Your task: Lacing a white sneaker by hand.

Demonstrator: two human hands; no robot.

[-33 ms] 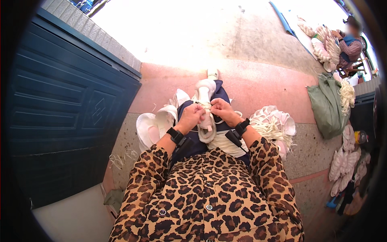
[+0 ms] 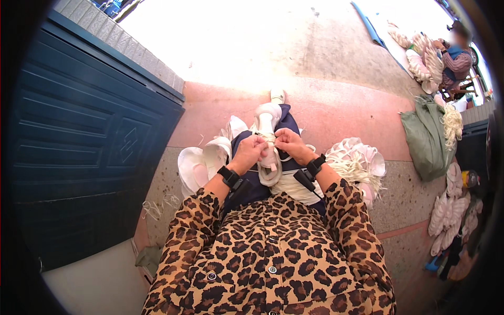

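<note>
A white shoe upper (image 2: 268,111) lies across my lap, its toe pointing away and its tongue and padded collar toward me. Over its lace opening, my left hand (image 2: 249,153) is closed in a pinch on the left side of a cream shoelace (image 2: 269,138). My right hand (image 2: 295,146) pinches the lace from the right, close to the left fingertips. The exact run of the lace through the eyelets is too small to make out. More cream laces (image 2: 297,188) lie on my lap below the right wrist.
White shoe uppers (image 2: 192,167) stand to my left. A heap of laces and uppers (image 2: 353,161) lies at my right. Farther right are a green sack (image 2: 428,139) and bundled uppers (image 2: 448,212). A blue door (image 2: 94,136) borders the left; a seated person (image 2: 457,63) works far right.
</note>
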